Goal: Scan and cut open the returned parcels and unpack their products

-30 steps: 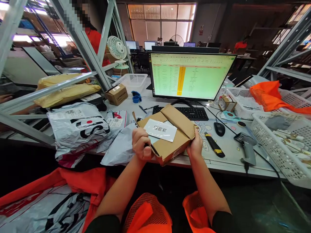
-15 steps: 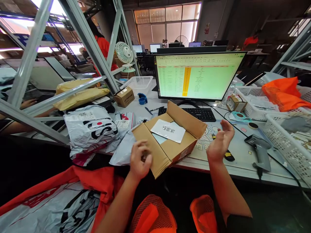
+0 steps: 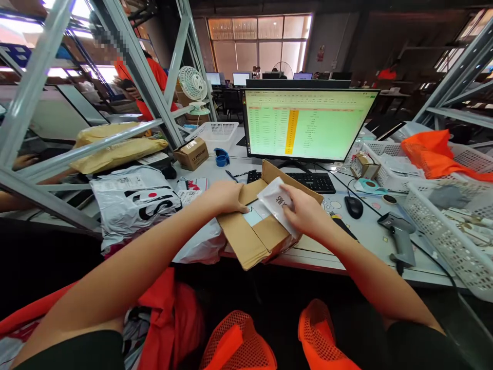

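Cardboard box (image 3: 246, 246), flaps open, at the desk (image 3: 370, 246) edge, my left hand (image 3: 227, 197) flat on one flap, right hand (image 3: 306, 213) pinching the white packet (image 3: 274, 198) over the opening; lifting it clear likely needs the box pinned.

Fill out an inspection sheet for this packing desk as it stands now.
Surface: grey desk, crowded, with a bare patch beside the mouse.
Job's things: open cardboard box, near flap past the desk's edge; white packet over its opening.
Clutter: poly mailers, small brown box, white baskets, barcode scanner.
Hands: left hand flat on the box's left flap; right hand grips the white packet.
Cables: scanner cable trails across the desk.
Surroundings: monitor, keyboard, fan, steel racking, a person in orange behind it.
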Available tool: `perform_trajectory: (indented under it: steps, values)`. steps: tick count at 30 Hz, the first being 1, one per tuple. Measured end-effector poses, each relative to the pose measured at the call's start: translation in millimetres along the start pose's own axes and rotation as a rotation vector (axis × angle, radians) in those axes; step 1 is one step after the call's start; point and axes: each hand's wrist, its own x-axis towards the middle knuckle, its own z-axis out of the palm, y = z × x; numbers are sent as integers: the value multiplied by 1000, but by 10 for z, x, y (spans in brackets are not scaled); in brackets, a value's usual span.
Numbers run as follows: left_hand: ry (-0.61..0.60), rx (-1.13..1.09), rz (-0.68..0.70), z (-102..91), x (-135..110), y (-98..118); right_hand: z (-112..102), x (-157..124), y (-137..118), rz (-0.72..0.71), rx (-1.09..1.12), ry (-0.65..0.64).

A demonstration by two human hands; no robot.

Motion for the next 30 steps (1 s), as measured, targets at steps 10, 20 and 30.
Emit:
perform_trajectory:
  steps: [10,20,30]
  values:
    - [-55,-766,-58,-65,418,-677,119,482,-289,165,-213,-338]
    - [4,-1080,-155,133,354,-818,250,817,-544,75,-371,-594]
    - [143,-1120,-141,277,432,-824,239,919,-370,-100,-192,-560]
